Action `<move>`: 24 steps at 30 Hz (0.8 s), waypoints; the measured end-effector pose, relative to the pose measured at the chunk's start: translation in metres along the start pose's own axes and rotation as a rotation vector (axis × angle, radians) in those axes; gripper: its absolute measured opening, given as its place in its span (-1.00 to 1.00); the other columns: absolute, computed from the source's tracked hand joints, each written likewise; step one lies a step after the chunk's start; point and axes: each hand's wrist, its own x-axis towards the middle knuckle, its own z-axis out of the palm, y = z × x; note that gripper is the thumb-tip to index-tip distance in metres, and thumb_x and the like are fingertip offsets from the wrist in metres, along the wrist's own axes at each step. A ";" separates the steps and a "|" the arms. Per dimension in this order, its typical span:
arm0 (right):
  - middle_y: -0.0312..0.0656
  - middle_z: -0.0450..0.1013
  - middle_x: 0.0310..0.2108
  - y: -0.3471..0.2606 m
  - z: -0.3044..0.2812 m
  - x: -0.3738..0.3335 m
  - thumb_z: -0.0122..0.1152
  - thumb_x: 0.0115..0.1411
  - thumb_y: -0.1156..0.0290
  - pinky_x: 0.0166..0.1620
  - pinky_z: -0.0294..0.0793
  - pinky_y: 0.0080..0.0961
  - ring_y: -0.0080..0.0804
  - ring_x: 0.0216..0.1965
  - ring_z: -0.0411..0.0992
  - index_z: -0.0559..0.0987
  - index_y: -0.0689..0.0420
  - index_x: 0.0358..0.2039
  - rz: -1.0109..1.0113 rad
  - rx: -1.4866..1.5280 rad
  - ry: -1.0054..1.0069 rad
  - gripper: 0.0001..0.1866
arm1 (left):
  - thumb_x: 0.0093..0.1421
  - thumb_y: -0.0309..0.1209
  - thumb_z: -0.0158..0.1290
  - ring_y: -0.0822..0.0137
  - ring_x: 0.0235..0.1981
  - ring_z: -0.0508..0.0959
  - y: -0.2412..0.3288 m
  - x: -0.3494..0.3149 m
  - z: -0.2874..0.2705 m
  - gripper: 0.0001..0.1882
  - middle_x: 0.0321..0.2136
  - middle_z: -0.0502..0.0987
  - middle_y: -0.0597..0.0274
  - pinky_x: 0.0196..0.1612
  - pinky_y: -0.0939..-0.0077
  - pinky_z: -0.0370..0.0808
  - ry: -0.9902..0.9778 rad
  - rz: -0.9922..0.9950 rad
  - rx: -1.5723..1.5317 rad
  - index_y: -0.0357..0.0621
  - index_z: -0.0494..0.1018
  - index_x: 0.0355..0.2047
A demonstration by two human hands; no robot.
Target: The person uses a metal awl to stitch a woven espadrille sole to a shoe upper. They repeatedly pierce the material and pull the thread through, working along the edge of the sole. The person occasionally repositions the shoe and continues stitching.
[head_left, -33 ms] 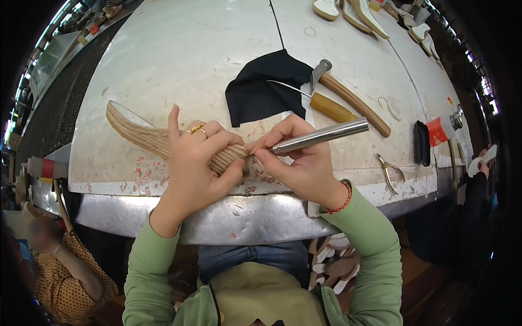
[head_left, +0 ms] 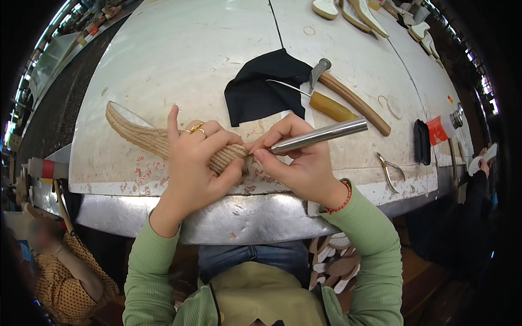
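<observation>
A rope-covered wedge shoe sole (head_left: 133, 132) lies slantwise above the table, its pointed end toward the far left. My left hand (head_left: 191, 160) is closed round its thick end, thumb in front, with the little finger raised. At that end, the thumb and index fingertips of my right hand (head_left: 307, 163) pinch together against the rope. A slim silver metal-handled tool (head_left: 326, 135) rests in the same hand, its shaft pointing up to the right; its tip is hidden by my fingers. What the fingertips pinch is too small to make out.
Beyond my hands lie a black cloth (head_left: 261, 89), an awl (head_left: 333, 107) and a hammer (head_left: 356, 103). Nippers (head_left: 389, 174), a black tray (head_left: 421, 142) and a red can (head_left: 438, 132) sit rightward. More soles (head_left: 353, 16) stand far off. People are at both sides.
</observation>
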 end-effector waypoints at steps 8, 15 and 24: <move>-0.14 0.53 -0.32 0.001 0.002 0.002 0.20 0.13 0.69 -0.28 0.50 -0.74 -0.70 -0.37 0.47 0.39 0.24 -0.30 0.029 0.053 0.037 -0.81 | -0.09 -0.29 0.14 0.26 -0.42 0.45 -0.002 0.003 0.005 -0.87 -0.58 0.36 0.37 0.29 -0.11 -0.12 0.010 -0.017 0.020 0.02 0.51 -0.51; -0.23 0.45 -0.35 0.003 0.005 0.007 0.21 0.11 0.72 -0.26 0.51 -0.72 -0.66 -0.33 0.47 0.37 0.24 -0.26 0.094 0.150 0.152 -0.76 | -0.06 -0.28 0.14 0.26 -0.37 0.45 -0.003 0.006 0.004 -0.88 -0.54 0.38 0.37 0.28 -0.07 -0.09 -0.032 -0.018 -0.009 0.03 0.51 -0.49; -0.25 0.42 -0.35 0.004 0.004 0.009 0.23 0.12 0.70 -0.23 0.52 -0.72 -0.65 -0.32 0.47 0.36 0.22 -0.26 0.162 0.338 0.144 -0.75 | -0.07 -0.28 0.13 0.25 -0.34 0.46 -0.002 0.005 0.005 -0.88 -0.53 0.38 0.36 0.26 -0.03 -0.06 -0.035 -0.044 0.015 0.05 0.50 -0.48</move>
